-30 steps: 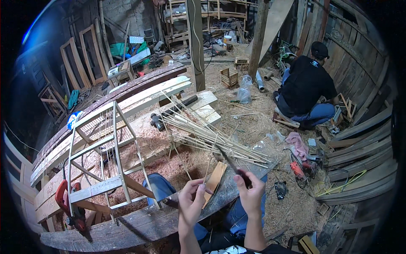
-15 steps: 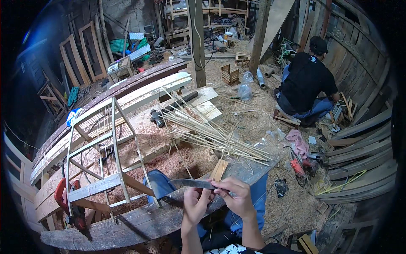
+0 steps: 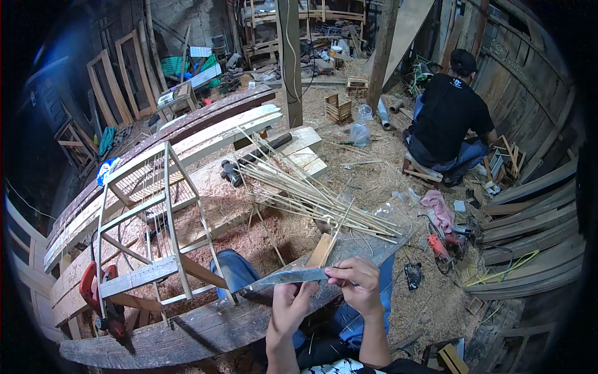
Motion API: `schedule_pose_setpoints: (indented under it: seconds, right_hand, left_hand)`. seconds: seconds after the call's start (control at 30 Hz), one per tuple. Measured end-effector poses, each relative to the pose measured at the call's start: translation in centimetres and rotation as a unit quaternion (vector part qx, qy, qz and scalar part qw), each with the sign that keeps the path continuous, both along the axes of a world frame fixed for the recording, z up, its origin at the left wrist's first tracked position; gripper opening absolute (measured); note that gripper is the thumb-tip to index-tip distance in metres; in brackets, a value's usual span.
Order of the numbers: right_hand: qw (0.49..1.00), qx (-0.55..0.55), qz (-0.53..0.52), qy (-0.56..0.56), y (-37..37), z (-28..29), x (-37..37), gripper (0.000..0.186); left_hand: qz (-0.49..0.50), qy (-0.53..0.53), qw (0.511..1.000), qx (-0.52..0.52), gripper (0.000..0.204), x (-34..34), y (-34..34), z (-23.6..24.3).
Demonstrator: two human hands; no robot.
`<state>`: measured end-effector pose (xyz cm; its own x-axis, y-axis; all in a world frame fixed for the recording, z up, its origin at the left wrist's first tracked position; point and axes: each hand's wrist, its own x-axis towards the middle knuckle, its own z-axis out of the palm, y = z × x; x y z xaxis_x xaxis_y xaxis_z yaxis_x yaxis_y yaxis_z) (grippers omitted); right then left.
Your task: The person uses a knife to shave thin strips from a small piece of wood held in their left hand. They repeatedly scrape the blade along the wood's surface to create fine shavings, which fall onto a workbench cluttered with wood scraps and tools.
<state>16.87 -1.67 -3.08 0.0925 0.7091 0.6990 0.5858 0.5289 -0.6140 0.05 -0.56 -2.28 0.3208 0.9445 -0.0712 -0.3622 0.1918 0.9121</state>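
Note:
My right hand point(image 3: 354, 287) is closed on a knife point(image 3: 293, 274), whose blade points left above my left hand. My left hand point(image 3: 291, 302) is closed just under the blade; what it grips is hidden, and I cannot tell whether it touches the steel. Beyond both hands a short light wooden piece point(image 3: 321, 248) lies on the weathered plank point(image 3: 205, 336) that crosses in front of me, with thin pale sticks point(image 3: 311, 206) piled behind it.
A slatted wooden frame point(image 3: 140, 268) stands at left beside a red power tool point(image 3: 93, 293) and a hammer point(image 3: 240, 168). A co-worker point(image 3: 448, 124) in black crouches at right, near a red tool point(image 3: 438, 248), a pink cloth point(image 3: 439, 209) and stacked boards point(image 3: 523, 237).
The knife has swung from pointing up and away to lying across, tip leftward. My right hand has lowered and moved left to join my left hand, which has shifted slightly right.

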Motion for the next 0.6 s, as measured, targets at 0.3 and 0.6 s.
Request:
schedule_pose_setpoints:
  seconds: [0.3,0.6]
  right_hand:
    - [0.958,-0.037,-0.279,0.061,-0.5,-3.1,6.8,0.012]
    - [0.971,-0.032,-0.22,0.083,-1.4,-1.5,4.6,0.013]
  left_hand:
    - [-0.015,0.016,1.0,-0.013,0.017,-3.8,-0.2,2.9]
    - [0.001,-0.004,0.999,-0.035,0.019,-2.1,0.9,1.1]
